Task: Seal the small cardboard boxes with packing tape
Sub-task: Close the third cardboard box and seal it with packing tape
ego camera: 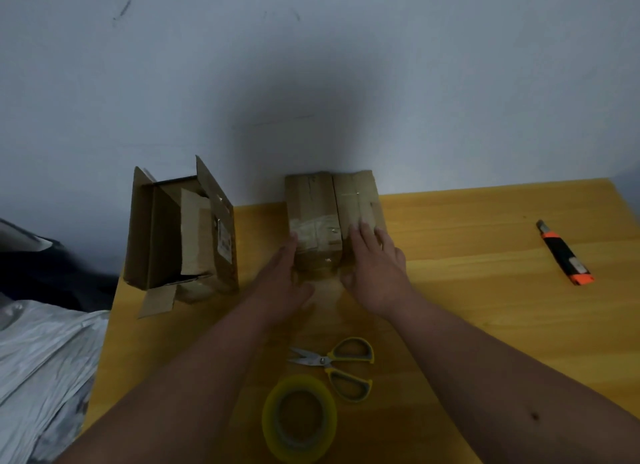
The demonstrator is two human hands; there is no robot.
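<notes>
Table: yellow wooden table top carries everything; I work from the head view only.
Open box: larger brown cardboard box with raised flaps stands at the table's left edge, unsealed, well apart from my hands.
Task box: small brown cardboard box sits at the far middle of the table against the grey wall. Flaps are down; a centre seam runs front to back. A pale band of old tape crosses the left half, and the surface looks creased and scuffed.
Left hand: my left hand lies flat against the box's near left side, fingers straight, gripping nothing.
Right hand: my right hand presses flat on the near right top, fingers spread, holding nothing.
Tape: yellow-tinted roll of clear packing tape lies near me, untouched.
Scissors: yellow-handled steel scissors lie just beyond the roll, blades parted.
Knife: orange and black utility knife lies far right.
Risk: if I lift both palms to reach the roll, the flaps may spring up; tape over creased old tape may bond poorly.
</notes>
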